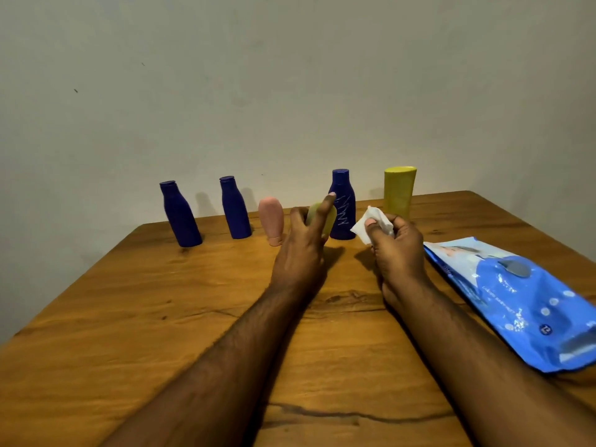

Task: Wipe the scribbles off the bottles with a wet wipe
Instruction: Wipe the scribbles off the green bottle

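Nearest the lens: two bare forearms reaching forward over the wooden table.

Left hand: fingers and thumb curled round a small yellow-green bottle, index finger laid up along its front. Bottle mostly hidden by the hand; long axis roughly upright, rounded end up. Whether its base touches the table: cannot tell.

Right hand: fingers bunched, thumb and fingertips pinching a crumpled white wet wipe. Wipe held clear of the table, just right of the scribbled bottle, not touching any bottle.

Row along the far table edge, against the wall, left to right:
- blue bottle, far left: standing, cap up, long axis appearing tilted with top to the left.
- second blue bottle: standing, cap up, slight tilt the same way.
- pink bottle: standing on its cap, rounded end up.
- blue bottle with scribbles: upright, cap up, pale zigzag lines down its front, directly behind the left hand's fingers.
- tall yellow bottle: upright, flat end up, rightmost.

Bottles well apart from one another except the hand-held one, which overlaps the scribbled one in view.

Blue wet-wipe pack: lying flat at the right, long axis running from beside the right wrist toward the near right edge.
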